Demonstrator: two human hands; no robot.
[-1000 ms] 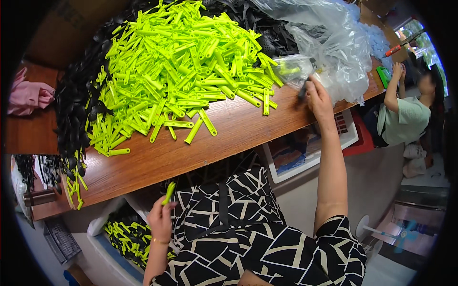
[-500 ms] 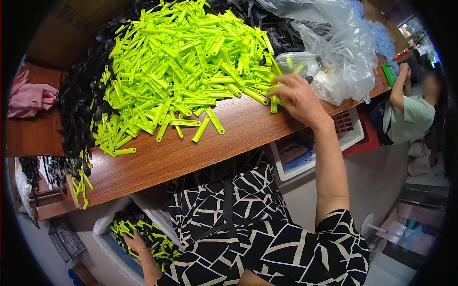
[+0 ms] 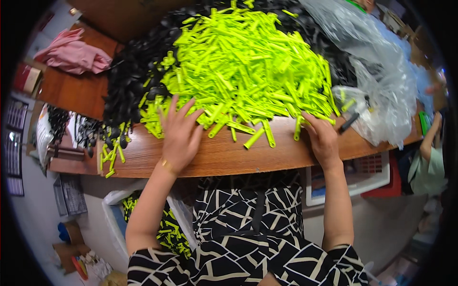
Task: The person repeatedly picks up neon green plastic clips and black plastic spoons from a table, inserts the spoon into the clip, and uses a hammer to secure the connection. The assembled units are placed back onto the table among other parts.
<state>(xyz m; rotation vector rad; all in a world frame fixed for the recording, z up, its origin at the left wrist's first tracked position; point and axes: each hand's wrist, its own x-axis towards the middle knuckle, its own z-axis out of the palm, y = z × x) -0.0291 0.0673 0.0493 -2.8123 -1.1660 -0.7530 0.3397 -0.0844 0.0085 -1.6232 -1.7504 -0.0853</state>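
The far side of the heap of yellow-green plastic pieces (image 3: 243, 62) was cut off by the upper rim of the view, and the black plastic parts (image 3: 136, 78) behind and to its left ran under it, so their full extent could not be judged. The contents of the clear plastic bag (image 3: 377, 71) at the right were hard to make out through the film; a few green pieces and a dark one showed inside. The fingertips of the right hand (image 3: 323, 139) were buried among pieces at the heap's near right edge; the hand lay flat, and whether it gripped anything could not be told. The left hand (image 3: 180, 132) rested open, fingers spread, on the near left edge of the heap, gripping nothing.

The wooden table (image 3: 229, 159) showed a bare strip along its near edge between the two hands, with several loose pieces lying on it. A few pieces sat right at the table's left corner. Below the edge, on the left, a white bin (image 3: 114, 214) held more green pieces, partly hidden by the left forearm. A pink cloth (image 3: 74, 52) lay at the far left. Another person's arm (image 3: 431, 138) appeared at the right rim.
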